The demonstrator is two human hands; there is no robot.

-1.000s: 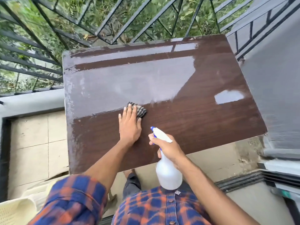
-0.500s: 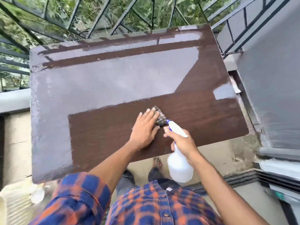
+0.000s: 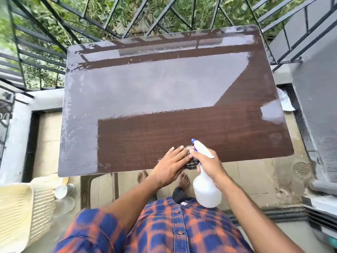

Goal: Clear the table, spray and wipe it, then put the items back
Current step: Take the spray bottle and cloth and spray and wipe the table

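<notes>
A balcony floor [image 3: 255,179] of pale, stained tiles runs under everything, fenced on the far side and both flanks by a black metal railing [image 3: 127,19] with green plants behind it. A grey wall [image 3: 319,88] rises on the right, with a round floor drain [image 3: 300,168] near its foot.

The desk [image 3: 228,132] fills the middle: a dark brown wood-grain top with rounded corners. Most of its far and left parts shine pale with reflected light, while the near band and the right side show plain brown grain. A small pale patch sits near the right edge.

At the lower left stands a cream slatted plastic chair [image 3: 16,216], and just beside it a small metal cup [image 3: 63,190] rests on the floor. The person wears a blue and orange checked shirt [image 3: 173,225], and 2 bare feet show below the near desk edge.

The white spray bottle [image 3: 207,190] hangs off the near edge, its blue-tipped nozzle pointing over the desk. The right hand [image 3: 209,163] is wrapped around its neck, fingers curled at the trigger. The left hand [image 3: 173,165] lies flat, fingers together, pressing down on a dark checked cloth [image 3: 191,165] at the near edge of the desk, just beside the bottle's head. Only a small part of the cloth shows past the fingers.
</notes>
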